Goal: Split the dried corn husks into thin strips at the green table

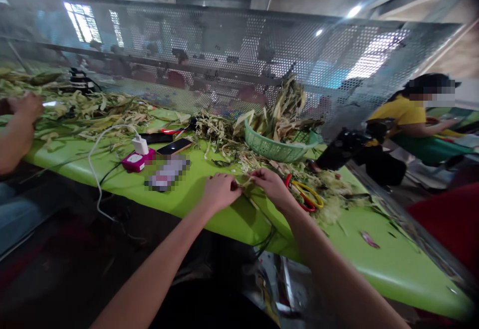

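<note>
Left hand (221, 192) and right hand (273, 186) are working a thin, pale-tan dried plant strand (245, 183) over the lime-green counter (232, 223), fingers of both apparently pinching it; the next move is seemingly calling for steady, fine two-handed control.

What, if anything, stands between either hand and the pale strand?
Nothing visible: the left hand and right hand both pinch the pale strand. The green basket stands beyond them and the yellow handle lies to the right, neither in between.
</note>
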A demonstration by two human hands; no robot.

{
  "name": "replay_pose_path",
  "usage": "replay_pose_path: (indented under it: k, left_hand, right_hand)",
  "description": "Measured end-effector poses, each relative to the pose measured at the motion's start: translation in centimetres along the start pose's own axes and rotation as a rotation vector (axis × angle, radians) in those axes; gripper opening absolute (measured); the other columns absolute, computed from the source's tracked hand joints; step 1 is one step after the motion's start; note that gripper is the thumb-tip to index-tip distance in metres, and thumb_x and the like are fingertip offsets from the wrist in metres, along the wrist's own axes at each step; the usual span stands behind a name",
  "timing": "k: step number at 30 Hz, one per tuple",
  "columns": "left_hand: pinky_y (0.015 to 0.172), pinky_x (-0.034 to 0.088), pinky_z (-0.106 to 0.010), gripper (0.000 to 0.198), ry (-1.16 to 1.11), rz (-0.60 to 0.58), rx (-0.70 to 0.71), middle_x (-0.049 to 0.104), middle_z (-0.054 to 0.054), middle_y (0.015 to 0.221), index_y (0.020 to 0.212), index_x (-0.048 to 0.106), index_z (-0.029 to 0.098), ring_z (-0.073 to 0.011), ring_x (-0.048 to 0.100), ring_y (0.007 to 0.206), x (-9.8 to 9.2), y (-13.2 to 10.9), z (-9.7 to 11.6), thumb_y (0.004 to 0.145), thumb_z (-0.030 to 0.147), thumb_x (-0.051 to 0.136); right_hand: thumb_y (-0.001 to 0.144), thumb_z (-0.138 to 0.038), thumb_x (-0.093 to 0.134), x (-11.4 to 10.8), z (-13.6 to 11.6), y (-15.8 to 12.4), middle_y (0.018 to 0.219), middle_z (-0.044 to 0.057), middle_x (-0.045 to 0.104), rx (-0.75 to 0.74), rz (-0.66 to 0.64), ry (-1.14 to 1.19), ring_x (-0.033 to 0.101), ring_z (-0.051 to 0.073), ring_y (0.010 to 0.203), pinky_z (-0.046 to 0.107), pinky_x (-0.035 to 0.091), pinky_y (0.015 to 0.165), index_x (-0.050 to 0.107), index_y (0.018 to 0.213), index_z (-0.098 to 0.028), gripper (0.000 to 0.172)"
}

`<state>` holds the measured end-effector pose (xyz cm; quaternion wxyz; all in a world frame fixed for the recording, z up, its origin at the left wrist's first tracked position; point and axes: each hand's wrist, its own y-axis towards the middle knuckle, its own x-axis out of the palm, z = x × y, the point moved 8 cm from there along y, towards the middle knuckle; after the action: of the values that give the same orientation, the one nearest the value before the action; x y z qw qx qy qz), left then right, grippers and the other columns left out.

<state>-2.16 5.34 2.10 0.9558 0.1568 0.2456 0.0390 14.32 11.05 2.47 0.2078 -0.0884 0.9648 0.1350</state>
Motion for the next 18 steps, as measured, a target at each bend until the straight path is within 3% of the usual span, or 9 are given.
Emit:
replay_pose_path:
  k: [4, 8, 14, 18]
  left_hand:
    - [0.092, 0.032, -0.042, 0.021, 0.105, 0.024, 0.027, 0.058, -0.007, 0.075, 0.063, 0.056, 0.021, -0.0303, 0.053, 0.09, 0.9, 0.0, 0.0, 0.062, 0.03, 0.074]
    - [0.085, 0.035, -0.039, 0.012, 0.167, -0.011, -0.014, 0.06, -0.006, 0.075, 0.067, 0.057, 0.021, -0.0263, 0.055, 0.082, 0.9, 0.4, -0.1, 0.067, 0.022, 0.068]
    - [0.066, 0.04, -0.028, 0.012, -0.078, -0.117, -0.079, 0.065, -0.003, 0.077, 0.077, 0.059, 0.02, -0.0184, 0.057, 0.07, 0.4, 1.6, 0.4, 0.071, 0.028, 0.066]
    - [0.069, 0.043, -0.029, 0.015, -0.18, -0.147, -0.056, 0.066, -0.005, 0.084, 0.085, 0.061, 0.019, -0.0187, 0.059, 0.075, 0.3, 3.4, 1.3, 0.075, 0.029, 0.065]
  right_hand:
    - [0.066, -0.037, 0.067, -1.5, -0.1, 1.2, 0.071, 0.002, 0.064, 0.009, 0.032, -0.006, 0.059, 0.02, 0.078, 0.03, 0.044, 0.07, 0.059, 0.07, -0.019, 0.02]
    - [0.069, -0.046, 0.067, -2.4, -1.3, 1.0, 0.072, 0.004, 0.065, 0.063, -0.043, 0.055, 0.06, 0.017, 0.07, 0.027, 0.043, 0.061, 0.06, 0.074, -0.017, 0.03]
    - [0.069, -0.048, 0.071, -2.1, -2.8, 0.1, 0.063, -0.002, 0.058, 0.069, -0.114, 0.198, 0.047, 0.01, 0.052, 0.024, 0.036, 0.052, 0.06, 0.075, -0.017, 0.033]
    - [0.069, -0.046, 0.071, -1.9, -3.5, 0.9, 0.065, -0.002, 0.059, 0.072, -0.161, 0.247, 0.052, 0.011, 0.057, 0.025, 0.041, 0.058, 0.06, 0.076, -0.017, 0.032]
